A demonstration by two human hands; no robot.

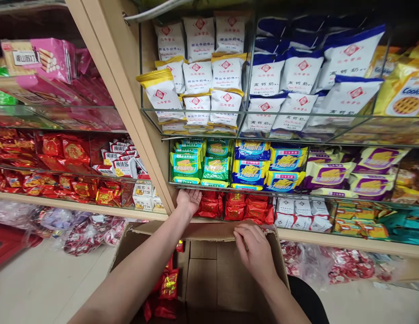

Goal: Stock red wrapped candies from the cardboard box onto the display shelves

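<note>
My left hand (189, 200) reaches to the lowest shelf, palm turned up and fingers stretched out, with nothing visible in it. Just to its right lie red snack packets (209, 205) in the bottom compartment, under the shelf of green cracker packs (216, 168). My right hand (255, 247) is closed over the far flap of an open cardboard box (202, 283) in front of me. Inside the box, on its left side, several red packets with gold print (169, 284) lie loose, partly hidden by my left forearm.
A wooden upright (128, 108) divides the shelves at left. Clear shelf fronts hold white-and-yellow packs (196, 74), blue-edged packs (302, 67) and purple packs (331, 174). Bagged red packets (351, 263) lie beneath the bottom shelf. A red plastic object (13, 245) stands at far left.
</note>
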